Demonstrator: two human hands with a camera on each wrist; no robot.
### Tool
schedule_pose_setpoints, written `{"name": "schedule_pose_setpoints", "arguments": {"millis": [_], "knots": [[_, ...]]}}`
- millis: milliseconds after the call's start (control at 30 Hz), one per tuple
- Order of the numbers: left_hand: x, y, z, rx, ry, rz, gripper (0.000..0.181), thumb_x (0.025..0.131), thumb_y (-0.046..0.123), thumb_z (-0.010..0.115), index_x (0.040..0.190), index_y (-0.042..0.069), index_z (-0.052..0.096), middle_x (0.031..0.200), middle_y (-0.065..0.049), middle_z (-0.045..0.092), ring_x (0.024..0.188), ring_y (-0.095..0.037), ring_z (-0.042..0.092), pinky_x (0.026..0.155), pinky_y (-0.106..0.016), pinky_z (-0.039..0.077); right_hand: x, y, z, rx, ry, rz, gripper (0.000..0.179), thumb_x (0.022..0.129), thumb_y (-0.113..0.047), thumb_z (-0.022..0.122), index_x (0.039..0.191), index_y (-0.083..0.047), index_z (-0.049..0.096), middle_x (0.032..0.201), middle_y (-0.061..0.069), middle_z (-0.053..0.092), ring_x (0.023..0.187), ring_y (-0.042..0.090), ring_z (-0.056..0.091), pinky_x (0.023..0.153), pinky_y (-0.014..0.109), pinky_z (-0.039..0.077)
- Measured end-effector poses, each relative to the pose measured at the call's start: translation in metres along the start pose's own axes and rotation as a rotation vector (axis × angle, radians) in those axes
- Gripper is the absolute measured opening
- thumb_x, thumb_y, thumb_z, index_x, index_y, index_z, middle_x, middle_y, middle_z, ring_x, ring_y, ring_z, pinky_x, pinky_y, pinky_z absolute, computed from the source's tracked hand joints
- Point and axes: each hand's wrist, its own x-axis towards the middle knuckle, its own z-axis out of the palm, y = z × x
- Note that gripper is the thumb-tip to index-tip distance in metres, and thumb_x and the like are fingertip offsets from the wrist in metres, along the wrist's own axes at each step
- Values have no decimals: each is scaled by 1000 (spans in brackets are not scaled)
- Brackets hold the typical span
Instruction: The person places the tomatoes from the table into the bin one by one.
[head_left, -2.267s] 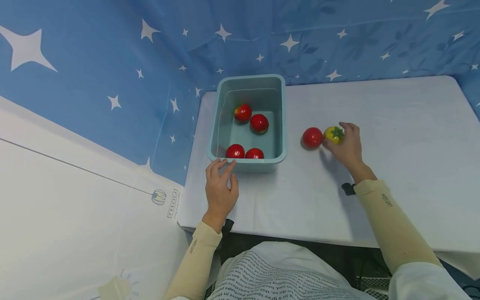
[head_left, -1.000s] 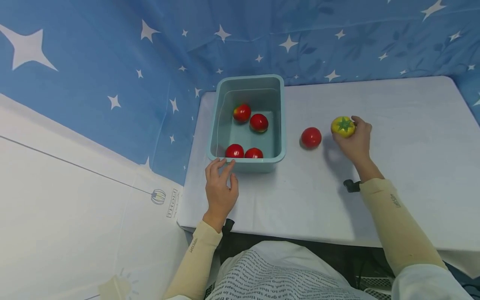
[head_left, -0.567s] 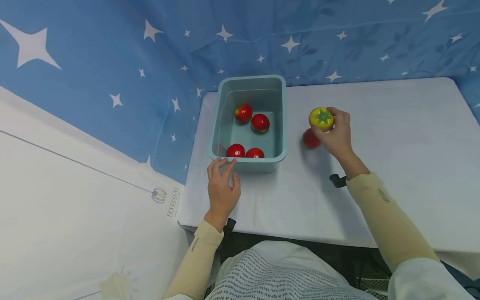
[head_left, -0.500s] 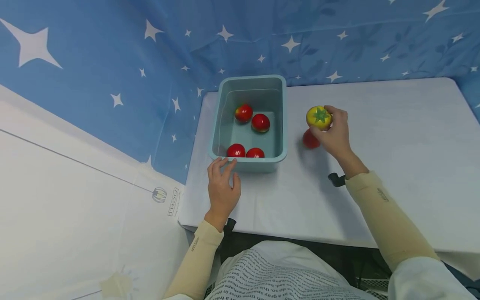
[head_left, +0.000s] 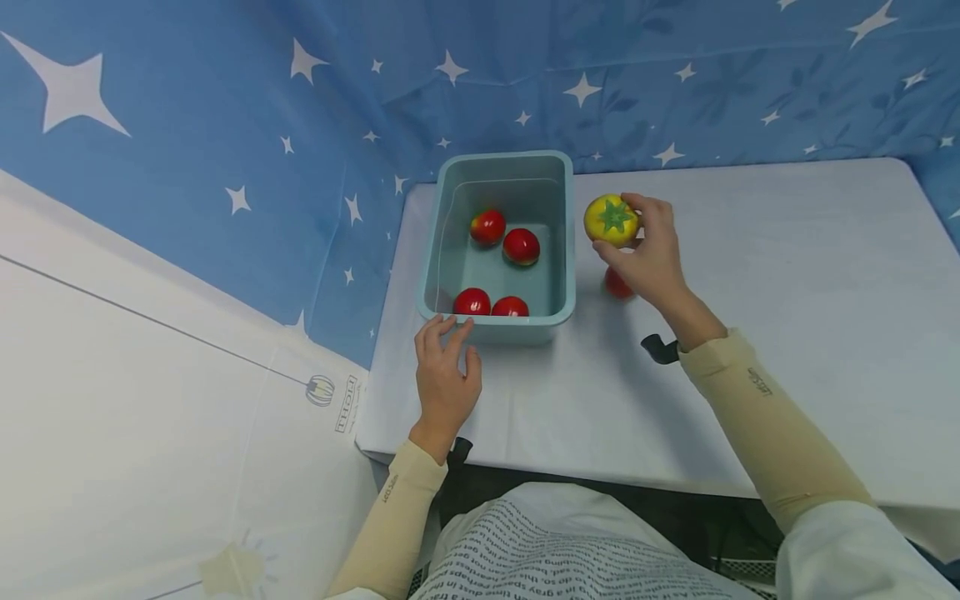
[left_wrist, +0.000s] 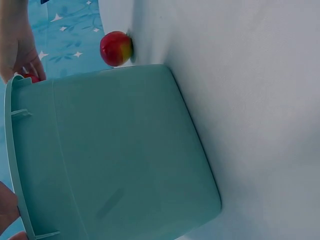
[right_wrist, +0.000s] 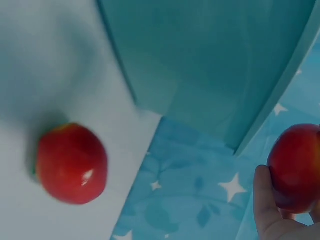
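My right hand [head_left: 654, 258] pinches a tomato [head_left: 611, 220] between thumb and fingers, lifted above the table just right of the bin. Its yellow top and green star-shaped calyx face up in the head view; the right wrist view shows its red underside. Below that hand, a second red tomato [head_left: 617, 285] sits on the table, partly covered by the hand. My left hand [head_left: 446, 387] touches the near rim of the blue-green plastic bin [head_left: 542, 320] with its fingertips, thumb apart. Several red tomatoes [head_left: 521, 247] lie inside; the near rim partly hides two.
A white cloth covers the table [head_left: 795, 333], and the bin stands at its left end. Behind rises a blue curtain [head_left: 630, 50] with white stars. A pale printed sheet [head_left: 187, 400] hangs at the left. Black wrist mounts [head_left: 660, 348] stick out beside both wrists.
My right hand has picked up the yellow-topped tomato from beside the red one, raised it and carried it left toward the bin. The left hand stays at the rim.
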Motion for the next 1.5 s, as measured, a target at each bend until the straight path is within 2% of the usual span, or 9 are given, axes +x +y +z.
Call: {"name": "schedule_pose_setpoints", "arguments": {"millis": [400, 600, 833, 967, 1167, 1267, 1500], "knots": [[0, -1, 1, -1, -4, -2, 34, 90, 9, 55, 122, 4, 65, 127, -17, 52, 131, -31, 41, 81, -41, 57, -5, -27, 17, 45, -87, -105, 68, 82, -12, 75, 142, -7, 43, 140, 14, 40, 118, 25, 46, 95, 46, 50], [0, -2, 0, -3, -6, -2, 34, 91, 10, 55, 123, 4, 65, 128, -16, 52, 131, -31, 41, 81, -41, 57, -7, -30, 27, 37, -113, -161, 66, 81, -12, 77, 140, -7, 46, 138, 13, 44, 120, 25, 47, 97, 45, 48], [0, -4, 3, -1, 14, 17, 34, 91, 9, 54, 123, 4, 65, 126, -17, 53, 131, -32, 41, 86, -42, 55, -8, -29, 39, 23, -148, -212, 64, 80, -12, 79, 137, -6, 50, 136, 14, 46, 111, 24, 48, 88, 41, 49], [0, -4, 3, -7, 11, 13, 34, 91, 9, 54, 124, 5, 65, 127, -17, 52, 131, -31, 41, 86, -41, 55, -9, -30, 43, -4, -171, -209, 64, 81, -14, 78, 138, -7, 49, 138, 15, 45, 112, 26, 48, 91, 44, 50], [0, -4, 3, -7, 14, 13, 37, 86, 3, 59, 123, 4, 65, 126, -17, 52, 131, -32, 41, 86, -41, 55, -10, -31, 47, -19, -213, -188, 66, 81, -16, 79, 139, -10, 49, 141, 13, 43, 124, 28, 46, 102, 47, 46], [0, -4, 4, -6, 17, 14, 39, 84, 1, 62, 123, 4, 65, 126, -17, 53, 131, -32, 41, 85, -41, 56, -10, -28, 48, -36, -225, -174, 67, 82, -18, 78, 141, -11, 48, 143, 12, 42, 128, 28, 45, 103, 49, 45], [0, -6, 4, -4, 13, 12, 37, 87, 4, 59, 123, 5, 65, 127, -17, 52, 131, -31, 41, 84, -41, 56, -10, -11, 46, -53, -171, -121, 63, 83, -21, 75, 141, -14, 50, 144, 10, 44, 128, 27, 46, 101, 51, 45]]}}
